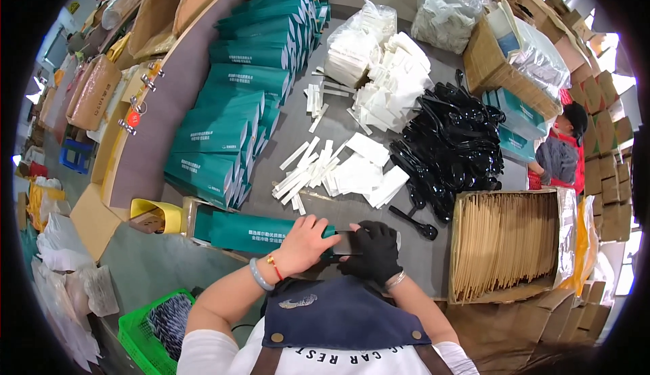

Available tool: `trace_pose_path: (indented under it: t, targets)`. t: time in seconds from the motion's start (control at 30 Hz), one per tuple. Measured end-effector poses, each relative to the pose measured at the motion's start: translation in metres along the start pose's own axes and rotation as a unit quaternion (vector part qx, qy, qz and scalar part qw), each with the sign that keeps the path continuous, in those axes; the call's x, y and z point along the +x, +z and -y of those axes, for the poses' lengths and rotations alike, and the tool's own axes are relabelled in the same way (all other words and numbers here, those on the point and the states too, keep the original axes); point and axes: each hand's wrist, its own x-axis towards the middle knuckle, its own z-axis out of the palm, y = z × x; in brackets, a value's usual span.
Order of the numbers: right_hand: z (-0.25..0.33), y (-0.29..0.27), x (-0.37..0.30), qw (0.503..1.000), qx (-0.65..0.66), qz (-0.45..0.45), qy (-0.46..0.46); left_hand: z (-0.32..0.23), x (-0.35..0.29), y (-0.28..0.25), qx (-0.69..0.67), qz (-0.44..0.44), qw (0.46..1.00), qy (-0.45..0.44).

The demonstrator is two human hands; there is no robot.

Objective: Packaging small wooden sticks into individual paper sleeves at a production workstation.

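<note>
My left hand (306, 243), bare with a jade bangle and a red cord at the wrist, presses down on a long green paper sleeve (254, 231) lying on the grey table (379, 206) just in front of me. My right hand (376, 250), in a black glove, grips the sleeve's open right end, where something dark and flat shows between the two hands. One black plastic spoon (416, 223) lies just beyond the gloved hand.
Stacks of green sleeves (230, 118) fill the left of the table. White wrapped sticks and napkins (338, 168) lie in the middle, a heap of black spoons (453, 148) to the right, a box of wooden chopsticks (504, 243) at right. Another person (562, 151) sits beyond. A green basket (152, 331) stands lower left.
</note>
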Motion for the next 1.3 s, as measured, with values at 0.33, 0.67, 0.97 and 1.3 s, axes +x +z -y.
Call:
trace_pose_path:
  t: [0.33,0.67,0.97,1.3]
  targets:
    - [-0.025,-0.057,-0.003,0.997,-0.011,-0.028,0.068,0.083,0.010,-0.116,0.051,0.006,0.998,-0.046]
    - [-0.009,-0.043,-0.010,0.993,-0.087,0.048,0.064,0.014,-0.046,0.030,-0.031,-0.119,0.926,-0.358]
    - [0.001,-0.028,0.002,0.990,-0.065,0.127,0.022,0.022,-0.049,0.031,-0.114,-0.128,0.915,-0.366]
    - [-0.017,0.004,0.012,0.999,0.028,-0.022,-0.001,0.056,-0.005,0.009,-0.115,-0.197,0.922,-0.311]
